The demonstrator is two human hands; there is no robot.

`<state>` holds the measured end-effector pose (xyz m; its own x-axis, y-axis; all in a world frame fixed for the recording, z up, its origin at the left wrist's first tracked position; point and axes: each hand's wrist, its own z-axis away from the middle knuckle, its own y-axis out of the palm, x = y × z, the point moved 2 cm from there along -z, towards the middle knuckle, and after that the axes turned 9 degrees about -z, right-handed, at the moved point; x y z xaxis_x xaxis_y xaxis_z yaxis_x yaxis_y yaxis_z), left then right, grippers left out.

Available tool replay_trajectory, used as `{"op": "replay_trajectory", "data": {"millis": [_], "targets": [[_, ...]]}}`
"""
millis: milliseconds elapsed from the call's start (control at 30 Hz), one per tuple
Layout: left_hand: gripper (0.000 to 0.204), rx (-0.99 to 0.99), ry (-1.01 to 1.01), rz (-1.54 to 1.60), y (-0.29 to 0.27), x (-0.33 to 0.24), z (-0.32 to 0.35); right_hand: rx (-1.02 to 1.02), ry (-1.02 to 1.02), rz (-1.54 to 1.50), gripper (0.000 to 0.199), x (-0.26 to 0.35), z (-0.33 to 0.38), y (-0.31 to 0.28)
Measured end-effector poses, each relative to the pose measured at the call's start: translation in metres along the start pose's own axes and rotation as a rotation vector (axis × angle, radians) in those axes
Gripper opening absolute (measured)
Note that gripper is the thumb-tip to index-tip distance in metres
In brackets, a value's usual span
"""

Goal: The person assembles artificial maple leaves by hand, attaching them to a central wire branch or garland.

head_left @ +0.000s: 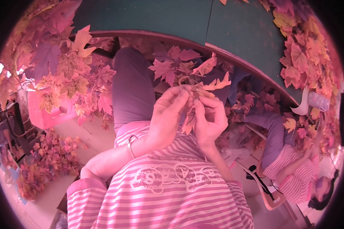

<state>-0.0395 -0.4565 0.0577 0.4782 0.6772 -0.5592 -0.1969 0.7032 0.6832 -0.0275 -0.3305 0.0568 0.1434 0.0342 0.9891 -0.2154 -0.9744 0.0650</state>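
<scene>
Both of my hands meet above my lap, pinching the thin stems of a spray of artificial maple leaves [162, 70]. My left hand [169, 114] has thumb and fingertips closed on the stems. Close beside it, my right hand [209, 118] is closed on the same stems with thumb and forefinger. Pink and orange leaves fan out beyond the fingertips, and one small leaf [188, 124] hangs between the hands. The exact spot where the fingertips grip is partly hidden. A bangle [130, 147] circles my left wrist.
A dark green table [149, 17] stands in front, its edge just past my knees. Leaf garlands hang at left [70, 68] and right [298, 53]. A pink plastic stool [46, 110] and a leaf heap [46, 164] are at left. Another person [286, 168] sits at right beside a paper roll [318, 101].
</scene>
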Motion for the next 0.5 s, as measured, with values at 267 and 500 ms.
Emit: {"op": "replay_trajectory", "data": {"millis": [267,500], "targets": [[0.019,-0.11,0.039,-0.085,0.007,0.003,-0.001,0.024,0.008,0.033,0.016,-0.002,0.0,-0.003],[0.02,-0.046,-0.038,-0.137,0.001,0.012,0.001,0.1,-0.13,0.127,0.017,-0.005,-0.003,-0.012]]}}
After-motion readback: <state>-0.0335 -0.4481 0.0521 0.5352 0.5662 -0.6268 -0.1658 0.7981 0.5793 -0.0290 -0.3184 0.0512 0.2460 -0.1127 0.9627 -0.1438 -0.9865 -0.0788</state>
